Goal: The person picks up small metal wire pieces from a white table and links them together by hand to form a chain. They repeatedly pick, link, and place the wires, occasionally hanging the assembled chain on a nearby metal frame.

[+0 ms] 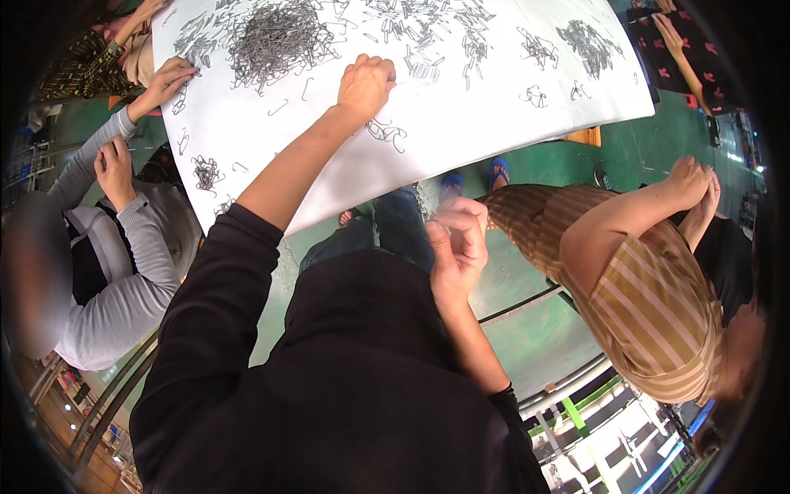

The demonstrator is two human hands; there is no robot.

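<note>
My left hand reaches over the white tabletop with its fingers curled closed. What they hold, if anything, is hidden. Just below its wrist lies a small cluster of bent wire hooks. Farther off to the left is a large tangled heap of dark wire hooks. Beyond my left hand, many short thin metal pieces are strewn about. My right hand is held in front of my body, off the table's near edge. Its fingers bend in toward the thumb; anything between them is too small to make out.
At the left, a person in a grey sleeve has a hand on the table. On the right sits a person in a striped brown top, hands together. Small hook piles and a heap of metal pieces lie near the table's sides.
</note>
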